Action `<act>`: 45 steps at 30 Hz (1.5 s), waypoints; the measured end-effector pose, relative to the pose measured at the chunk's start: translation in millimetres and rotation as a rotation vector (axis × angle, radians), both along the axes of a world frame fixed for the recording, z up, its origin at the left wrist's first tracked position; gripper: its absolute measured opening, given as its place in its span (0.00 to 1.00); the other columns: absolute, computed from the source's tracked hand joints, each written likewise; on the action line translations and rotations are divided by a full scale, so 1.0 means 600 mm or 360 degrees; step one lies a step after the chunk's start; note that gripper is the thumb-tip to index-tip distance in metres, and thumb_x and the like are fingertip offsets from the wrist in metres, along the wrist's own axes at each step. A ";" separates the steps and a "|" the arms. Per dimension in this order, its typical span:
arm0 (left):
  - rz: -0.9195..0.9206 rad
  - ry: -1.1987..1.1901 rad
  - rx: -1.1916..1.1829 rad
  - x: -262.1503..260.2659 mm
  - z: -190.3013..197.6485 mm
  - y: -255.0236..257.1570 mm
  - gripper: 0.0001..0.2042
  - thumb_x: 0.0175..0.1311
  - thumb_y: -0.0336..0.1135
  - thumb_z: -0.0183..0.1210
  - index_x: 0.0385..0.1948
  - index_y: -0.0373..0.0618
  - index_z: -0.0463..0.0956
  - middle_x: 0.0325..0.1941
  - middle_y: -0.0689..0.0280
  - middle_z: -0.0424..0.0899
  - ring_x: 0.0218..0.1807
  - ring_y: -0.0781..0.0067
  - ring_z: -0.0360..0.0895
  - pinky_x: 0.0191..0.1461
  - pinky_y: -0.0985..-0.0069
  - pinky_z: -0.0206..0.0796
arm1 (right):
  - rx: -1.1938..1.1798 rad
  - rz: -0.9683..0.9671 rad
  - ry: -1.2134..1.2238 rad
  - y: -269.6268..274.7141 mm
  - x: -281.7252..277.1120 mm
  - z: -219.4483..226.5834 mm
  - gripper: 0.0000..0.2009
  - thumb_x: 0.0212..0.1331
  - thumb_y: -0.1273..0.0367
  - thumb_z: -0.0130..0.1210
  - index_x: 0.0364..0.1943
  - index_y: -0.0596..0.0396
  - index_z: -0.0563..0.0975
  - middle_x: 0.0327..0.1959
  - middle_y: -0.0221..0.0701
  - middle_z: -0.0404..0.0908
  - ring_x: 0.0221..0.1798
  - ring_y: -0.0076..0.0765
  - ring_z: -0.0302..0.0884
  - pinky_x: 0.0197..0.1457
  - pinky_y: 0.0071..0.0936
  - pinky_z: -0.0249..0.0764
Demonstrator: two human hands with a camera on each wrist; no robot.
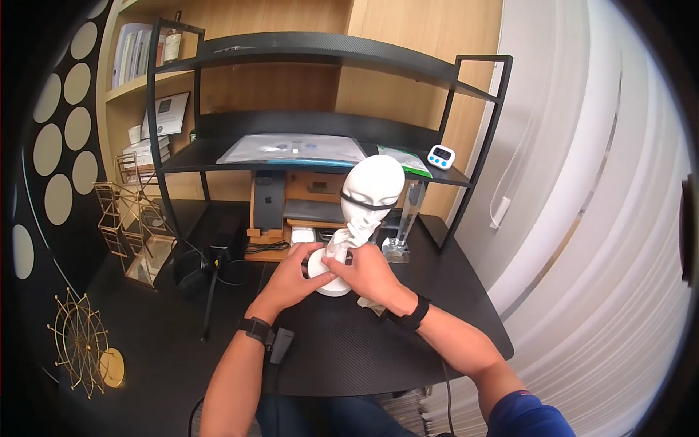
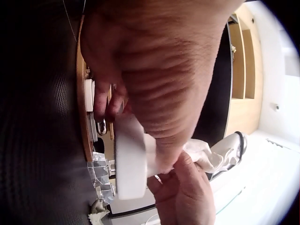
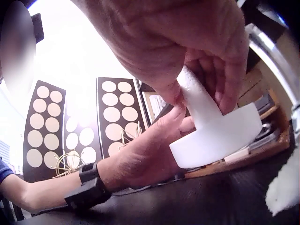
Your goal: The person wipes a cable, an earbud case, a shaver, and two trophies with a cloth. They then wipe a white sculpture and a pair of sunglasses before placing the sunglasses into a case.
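A white head sculpture [image 1: 375, 178] with a black band [image 1: 358, 200] across its eyes has a sculpted hand at its chin and a round base [image 3: 218, 138]. My right hand [image 1: 371, 273] grips the narrow stem [image 3: 199, 101] just above the base, fingers curled behind it. From the other side my left hand [image 1: 287, 277] holds the base edge and stem, its thumb meeting the right thumb. In the right wrist view the base is tilted and shows above the dark desk [image 3: 225, 201]. Part of the left fingers is hidden behind the base.
A clear crystal trophy [image 1: 397, 247] stands right of the sculpture, and a crumpled pale scrap [image 1: 370, 304] lies near my right wrist. Behind is a black shelf rack [image 1: 320, 47] with a small timer [image 1: 441, 156]. Gold wire ornaments [image 1: 79, 342] stand at left.
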State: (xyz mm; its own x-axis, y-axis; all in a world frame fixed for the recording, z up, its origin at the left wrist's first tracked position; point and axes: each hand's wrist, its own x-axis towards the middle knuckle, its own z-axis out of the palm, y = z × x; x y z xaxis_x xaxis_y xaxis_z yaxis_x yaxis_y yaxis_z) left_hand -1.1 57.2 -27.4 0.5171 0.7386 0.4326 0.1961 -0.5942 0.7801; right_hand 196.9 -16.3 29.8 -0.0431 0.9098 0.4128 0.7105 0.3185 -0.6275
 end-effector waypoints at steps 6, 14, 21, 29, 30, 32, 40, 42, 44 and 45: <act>-0.0207 -0.0121 -0.0186 0.006 0.001 -0.008 0.31 0.77 0.43 0.69 0.76 0.40 0.69 0.71 0.58 0.78 0.66 0.70 0.79 0.66 0.70 0.74 | 0.0284 -0.0077 0.0071 -0.032 0.062 0.049 0.20 0.66 0.58 0.70 0.47 0.65 0.87 0.35 0.50 0.90 0.39 0.56 0.91 0.45 0.44 0.83; -0.0406 0.0206 -0.0289 0.012 0.007 -0.030 0.34 0.75 0.47 0.70 0.77 0.42 0.71 0.73 0.60 0.78 0.69 0.69 0.77 0.68 0.69 0.75 | 0.0008 -0.0626 -0.0330 -0.087 0.246 0.056 0.24 0.67 0.54 0.69 0.44 0.68 0.85 0.32 0.52 0.88 0.37 0.57 0.89 0.45 0.48 0.81; -0.0502 0.0409 -0.0350 0.017 0.009 -0.032 0.31 0.72 0.49 0.72 0.74 0.47 0.77 0.70 0.63 0.79 0.70 0.67 0.77 0.74 0.67 0.72 | -0.0102 -0.0754 -0.0397 -0.094 0.315 0.014 0.26 0.66 0.54 0.70 0.44 0.70 0.85 0.33 0.53 0.88 0.38 0.60 0.90 0.47 0.49 0.83; -0.0512 0.0439 -0.0376 0.012 -0.002 -0.020 0.30 0.70 0.53 0.73 0.68 0.46 0.81 0.69 0.62 0.79 0.69 0.62 0.78 0.72 0.65 0.73 | -0.0193 -0.0798 -0.0339 -0.031 0.367 -0.038 0.28 0.64 0.51 0.72 0.41 0.72 0.85 0.35 0.55 0.89 0.40 0.61 0.90 0.49 0.50 0.83; -0.0524 0.0446 -0.0378 0.013 -0.002 -0.019 0.29 0.70 0.52 0.73 0.67 0.46 0.82 0.69 0.62 0.79 0.69 0.62 0.78 0.72 0.65 0.73 | -0.0204 -0.0810 -0.0349 -0.022 0.375 -0.046 0.29 0.64 0.51 0.72 0.41 0.72 0.85 0.35 0.55 0.89 0.40 0.60 0.91 0.50 0.50 0.83; -0.0523 0.0457 -0.0399 0.014 0.004 -0.023 0.27 0.71 0.51 0.73 0.66 0.47 0.82 0.69 0.63 0.79 0.70 0.64 0.77 0.74 0.65 0.72 | -0.0210 -0.0827 -0.0355 -0.012 0.385 -0.053 0.29 0.64 0.50 0.72 0.41 0.72 0.86 0.35 0.55 0.89 0.40 0.60 0.91 0.50 0.50 0.84; -0.0527 0.0464 -0.0390 0.014 0.001 -0.019 0.25 0.70 0.51 0.74 0.64 0.49 0.84 0.69 0.64 0.79 0.70 0.61 0.78 0.73 0.64 0.73 | -0.0235 -0.0844 -0.0323 0.001 0.386 -0.053 0.31 0.64 0.49 0.72 0.41 0.73 0.85 0.38 0.60 0.89 0.44 0.64 0.91 0.53 0.51 0.83; -0.0518 0.0450 -0.0384 0.012 0.001 -0.021 0.25 0.70 0.50 0.74 0.63 0.49 0.84 0.68 0.64 0.79 0.69 0.62 0.78 0.73 0.64 0.73 | -0.0208 -0.0872 -0.0332 0.001 0.381 -0.053 0.31 0.64 0.48 0.71 0.42 0.73 0.85 0.38 0.60 0.89 0.45 0.65 0.91 0.54 0.52 0.83; -0.0516 0.0445 -0.0367 0.012 0.007 -0.024 0.24 0.70 0.49 0.74 0.63 0.48 0.84 0.67 0.64 0.80 0.69 0.62 0.79 0.73 0.64 0.73 | -0.0187 -0.0891 -0.0339 0.003 0.378 -0.055 0.31 0.65 0.48 0.71 0.42 0.73 0.85 0.39 0.61 0.89 0.46 0.65 0.91 0.55 0.53 0.83; -0.0516 0.0440 -0.0348 0.012 0.008 -0.025 0.24 0.70 0.48 0.74 0.63 0.48 0.84 0.67 0.64 0.80 0.69 0.62 0.79 0.73 0.65 0.73 | -0.0189 -0.0898 -0.0348 0.004 0.378 -0.055 0.31 0.65 0.48 0.70 0.43 0.73 0.85 0.40 0.61 0.89 0.47 0.66 0.91 0.56 0.53 0.83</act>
